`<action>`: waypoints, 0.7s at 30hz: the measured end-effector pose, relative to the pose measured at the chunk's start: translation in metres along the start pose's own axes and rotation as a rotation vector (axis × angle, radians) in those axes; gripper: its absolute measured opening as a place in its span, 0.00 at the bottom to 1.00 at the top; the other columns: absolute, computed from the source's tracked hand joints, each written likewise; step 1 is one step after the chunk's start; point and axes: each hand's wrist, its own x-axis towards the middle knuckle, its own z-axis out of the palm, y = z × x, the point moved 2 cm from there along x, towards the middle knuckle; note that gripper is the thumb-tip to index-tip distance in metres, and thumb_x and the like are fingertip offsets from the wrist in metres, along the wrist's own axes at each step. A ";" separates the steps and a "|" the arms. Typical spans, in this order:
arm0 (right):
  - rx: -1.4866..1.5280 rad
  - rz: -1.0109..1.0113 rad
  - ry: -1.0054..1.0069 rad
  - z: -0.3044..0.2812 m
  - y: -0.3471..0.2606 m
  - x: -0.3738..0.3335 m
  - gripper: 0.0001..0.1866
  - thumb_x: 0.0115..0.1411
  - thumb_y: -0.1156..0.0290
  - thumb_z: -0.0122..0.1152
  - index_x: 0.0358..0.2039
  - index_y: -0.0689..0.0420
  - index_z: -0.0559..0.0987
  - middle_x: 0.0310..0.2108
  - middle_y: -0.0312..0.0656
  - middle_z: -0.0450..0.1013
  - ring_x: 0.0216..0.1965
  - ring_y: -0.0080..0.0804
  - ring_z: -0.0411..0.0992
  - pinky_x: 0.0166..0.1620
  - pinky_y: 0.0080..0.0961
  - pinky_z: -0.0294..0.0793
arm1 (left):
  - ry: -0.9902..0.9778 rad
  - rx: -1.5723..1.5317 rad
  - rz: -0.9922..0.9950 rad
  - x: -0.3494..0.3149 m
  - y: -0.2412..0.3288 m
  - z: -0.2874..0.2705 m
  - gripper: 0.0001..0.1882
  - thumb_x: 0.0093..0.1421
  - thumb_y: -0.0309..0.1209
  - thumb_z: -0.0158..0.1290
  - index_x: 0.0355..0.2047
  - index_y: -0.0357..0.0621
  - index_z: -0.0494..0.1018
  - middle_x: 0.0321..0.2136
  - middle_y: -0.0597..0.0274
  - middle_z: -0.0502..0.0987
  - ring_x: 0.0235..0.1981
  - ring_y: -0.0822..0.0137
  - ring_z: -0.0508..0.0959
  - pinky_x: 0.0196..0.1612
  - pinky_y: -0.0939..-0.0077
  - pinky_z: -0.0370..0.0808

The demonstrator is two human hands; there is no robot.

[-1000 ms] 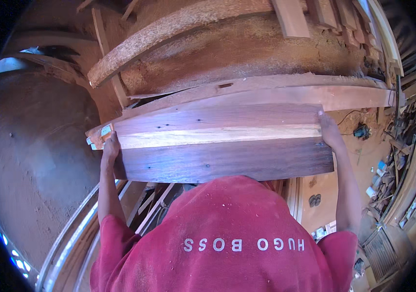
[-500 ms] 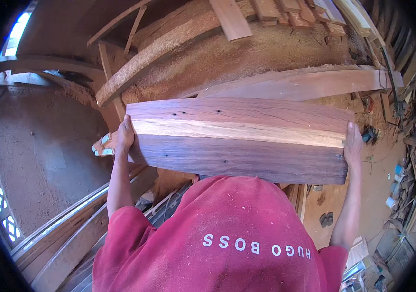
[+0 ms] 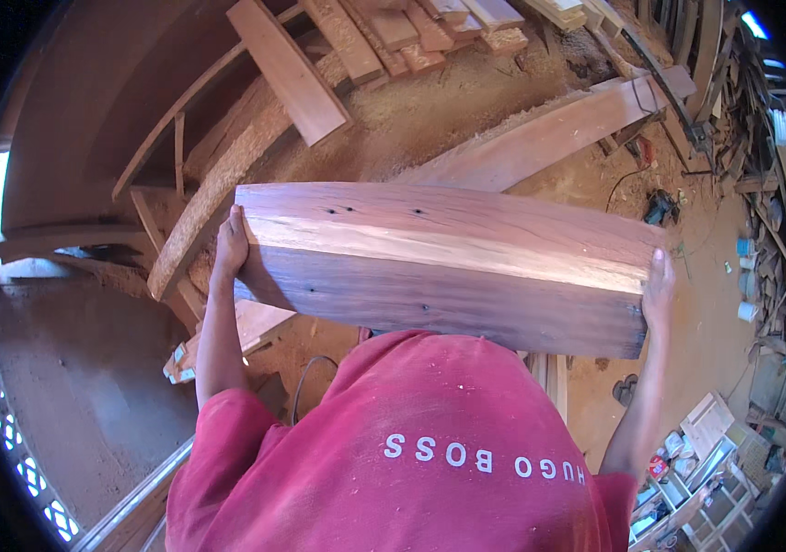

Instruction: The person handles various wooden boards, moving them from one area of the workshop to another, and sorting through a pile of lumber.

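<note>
You hold the wide striped board (image 3: pixel 448 293) between your two hands, its long axis running from left to right across your front. Your left hand (image 3: pixel 232 241) grips its left end; your right hand (image 3: pixel 659 293) has the right end, near the middle of that end. Neither hand is nearer: both sets of fingers are closed on the wood, though the digits underneath are hidden. In the head view the board slants, its right end lower than its left; whether that end is nearer you or simply held lower, you cannot tell. A pale stripe (image 3: pixel 448 248) follows its length, with darker wood on both sides. Your red shirt (image 3: pixel 466 405) overlaps part of its near edge, so contact there is unclear. Beyond the far edge a long plank (image 3: pixel 549 152) slopes up to the right, and sandals (image 3: pixel 625 389) lie on the floor (image 3: pixel 701 267) by your right forearm.
</note>
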 end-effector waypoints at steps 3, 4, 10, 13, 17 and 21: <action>0.013 0.108 0.079 -0.022 0.036 0.023 0.31 0.74 0.49 0.39 0.53 0.67 0.73 0.48 0.54 0.76 0.51 0.44 0.73 0.57 0.36 0.67 | 0.028 -0.015 0.061 0.038 0.043 0.035 0.37 0.73 0.53 0.30 0.48 0.28 0.74 0.44 0.30 0.77 0.53 0.38 0.75 0.54 0.56 0.70; -0.015 0.136 0.088 -0.032 0.044 0.034 0.31 0.74 0.49 0.38 0.54 0.67 0.73 0.49 0.54 0.75 0.51 0.44 0.72 0.57 0.36 0.66 | 0.037 0.056 0.024 0.050 0.063 0.046 0.36 0.73 0.52 0.29 0.49 0.29 0.75 0.45 0.29 0.77 0.53 0.36 0.74 0.55 0.53 0.70; 0.001 0.161 0.183 -0.071 0.082 0.078 0.30 0.75 0.50 0.37 0.54 0.68 0.72 0.47 0.50 0.74 0.50 0.37 0.70 0.57 0.32 0.65 | 0.006 0.123 0.126 0.101 0.178 0.093 0.35 0.73 0.53 0.29 0.51 0.31 0.74 0.47 0.27 0.74 0.56 0.33 0.71 0.58 0.50 0.67; 0.028 0.152 0.182 -0.085 0.087 0.098 0.30 0.75 0.51 0.36 0.52 0.69 0.73 0.46 0.49 0.74 0.48 0.36 0.70 0.56 0.32 0.66 | 0.056 0.139 0.119 0.115 0.221 0.105 0.35 0.73 0.52 0.29 0.52 0.31 0.73 0.48 0.27 0.74 0.56 0.33 0.70 0.59 0.51 0.67; 0.032 0.137 0.196 -0.101 0.100 0.136 0.28 0.75 0.52 0.37 0.50 0.68 0.73 0.44 0.47 0.74 0.47 0.35 0.69 0.55 0.30 0.66 | 0.067 0.141 0.110 0.130 0.248 0.124 0.37 0.73 0.53 0.29 0.53 0.28 0.73 0.49 0.27 0.74 0.57 0.37 0.71 0.60 0.56 0.66; 0.030 0.114 0.220 -0.115 0.136 0.183 0.28 0.75 0.52 0.38 0.51 0.68 0.73 0.45 0.48 0.74 0.48 0.34 0.69 0.56 0.31 0.66 | -0.012 0.143 0.062 0.138 0.296 0.152 0.34 0.74 0.49 0.29 0.55 0.29 0.71 0.51 0.28 0.73 0.57 0.39 0.72 0.61 0.58 0.66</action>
